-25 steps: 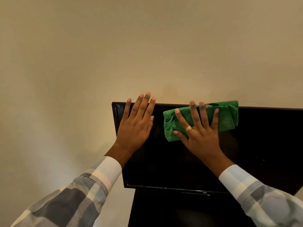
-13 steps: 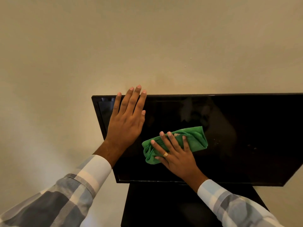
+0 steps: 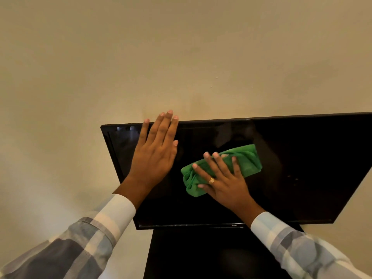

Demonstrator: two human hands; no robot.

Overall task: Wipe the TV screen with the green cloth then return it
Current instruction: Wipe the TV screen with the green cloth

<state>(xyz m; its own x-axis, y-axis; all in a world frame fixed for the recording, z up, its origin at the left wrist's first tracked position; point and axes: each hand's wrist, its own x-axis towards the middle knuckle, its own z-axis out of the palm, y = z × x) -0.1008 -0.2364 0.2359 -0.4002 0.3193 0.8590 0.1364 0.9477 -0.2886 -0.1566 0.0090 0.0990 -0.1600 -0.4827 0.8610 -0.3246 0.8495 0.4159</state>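
While the left hand (image 3: 155,154) lies flat and spread against the upper left part of the TV screen (image 3: 302,168), its fingertips reaching past the top edge of the black frame onto the beige wall (image 3: 181,57) behind, the right hand (image 3: 223,182) presses the green cloth (image 3: 247,160) against the glass near the middle of the screen. That hand is also flat, fingers fanned out over the bunched fabric instead of pinching it, and a gold ring (image 3: 211,180) shows on one finger. The cloth is folded into a rough oblong that slants up to the right, its lower left end gathered in creases beside the thumb and its upper right end sticking out beyond the fingertips. Both hands are apart from one another, with a strip of bare dark screen between them. Each wrist comes out of a plaid sleeve (image 3: 84,242) in grey and white. Below the TV's lower bezel stands a dark stand (image 3: 201,256), whose details are lost in shadow. Faint reflections show in the screen's upper left corner.
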